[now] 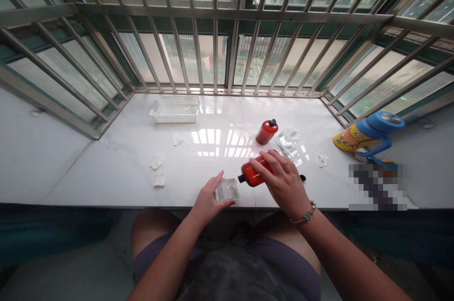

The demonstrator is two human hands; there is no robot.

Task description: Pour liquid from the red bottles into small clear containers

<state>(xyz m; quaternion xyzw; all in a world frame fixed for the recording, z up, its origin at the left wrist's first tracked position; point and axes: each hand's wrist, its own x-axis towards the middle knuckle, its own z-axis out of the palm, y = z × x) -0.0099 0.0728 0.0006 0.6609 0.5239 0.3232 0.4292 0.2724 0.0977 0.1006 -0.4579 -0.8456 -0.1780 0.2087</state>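
Note:
In my right hand is a red bottle, tipped on its side with its dark nozzle pointing left. The nozzle sits just above the right edge of a small clear plastic box. My left hand grips that box from the left, thumb and fingers around its sides, near the front of the counter. Whether any liquid leaves the nozzle is too small to tell. A second red bottle with a black top stands behind my right hand. Beside it lies clear plastic packaging.
A white perforated basket stands at the back left of the white counter. Crumpled tissue pieces lie at left, another tissue at right. A blue and yellow flask is at far right, near a blurred-out patch. Metal bars line the window.

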